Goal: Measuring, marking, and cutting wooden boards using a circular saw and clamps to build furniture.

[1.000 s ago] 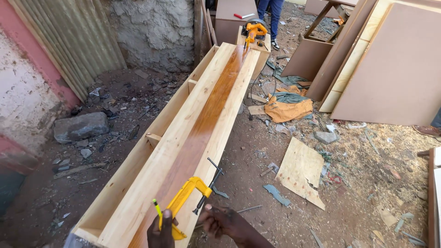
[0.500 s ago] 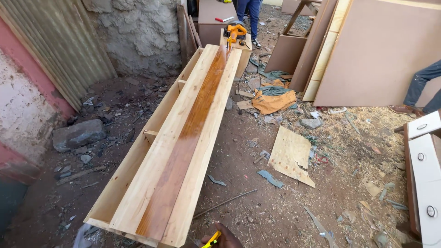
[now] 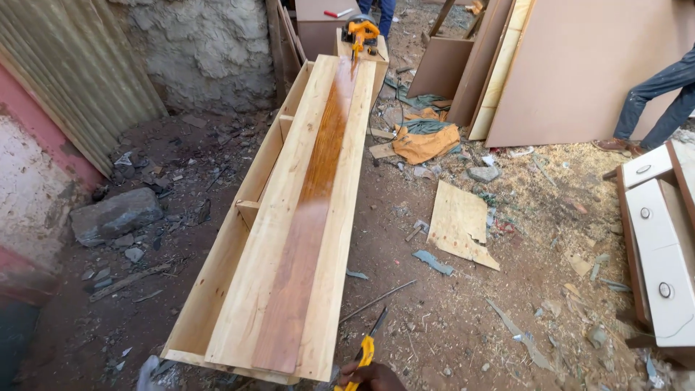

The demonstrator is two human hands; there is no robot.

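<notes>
A long pale wooden frame [image 3: 253, 239] with a darker brown plank [image 3: 311, 217] along its top runs away from me over the dirt ground. At the bottom edge, only part of my right hand [image 3: 371, 377] shows, just past the frame's near right corner. It grips a yellow bar clamp [image 3: 366, 350] whose black bar points up and to the right. My left hand is out of sight. A yellow-orange power tool [image 3: 360, 30] rests on the far end of the frame.
Large boards [image 3: 579, 65] lean at the back right, and a person's legs [image 3: 655, 98] stand beside them. White drawer fronts [image 3: 662, 246] lie at the right. A plywood scrap [image 3: 460, 224], an orange cloth [image 3: 427, 141] and a rock [image 3: 116, 213] sit on the ground.
The view has pulled back and risen. The clamp, which was at the frame's near end in both hands, is now lower and to the right, and my left hand has left the view.
</notes>
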